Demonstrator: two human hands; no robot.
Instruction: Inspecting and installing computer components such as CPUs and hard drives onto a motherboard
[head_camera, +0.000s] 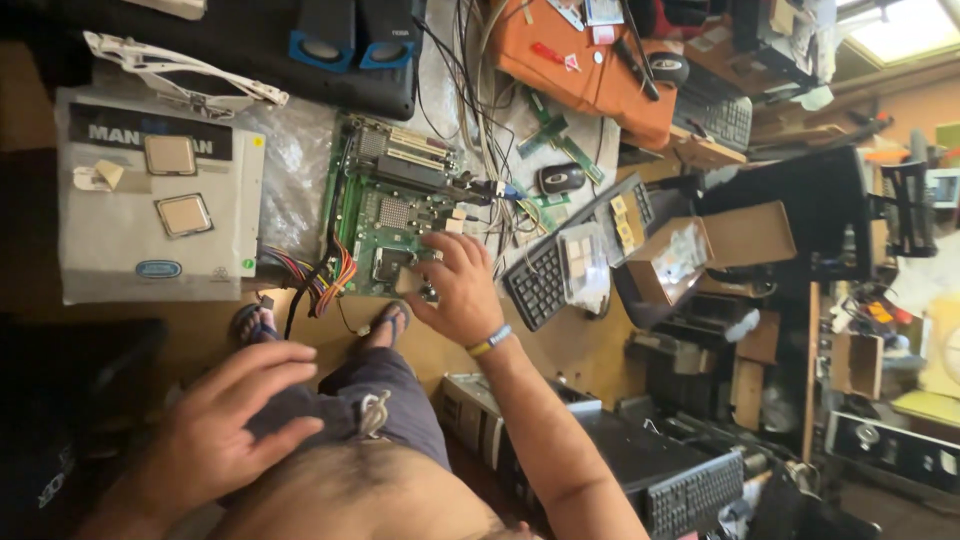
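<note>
Left of the green motherboard (390, 215), a flat white box (150, 200) lies on the floor. Two square processor chips (183, 215) sit on top of it. They are off the board, so I think no chip has been put in yet.

Below the motherboard and to its left, the left hand (230, 420) lies open and flat on the person's knee. It holds nothing.

Just below the motherboard, two feet in sandals (390, 320) rest on the brown floor (440, 350). Coloured wires (330, 280) are plugged into the board's lower left corner.

Above the motherboard stand two black speakers (325, 35) with blue rings.

On the motherboard's lower right edge, by the square socket (392, 265), rests the right hand (460, 290). It wears a wristband. Its fingers are bent down and touch the board. I cannot tell if they pinch anything.

Right of the motherboard lie a black mouse (560, 178) and a black keyboard (550, 270), then an open cardboard box (740, 235). I count three keyboards and two mice in all. The board lies bare, out of any case, so much looks left to do.
</note>
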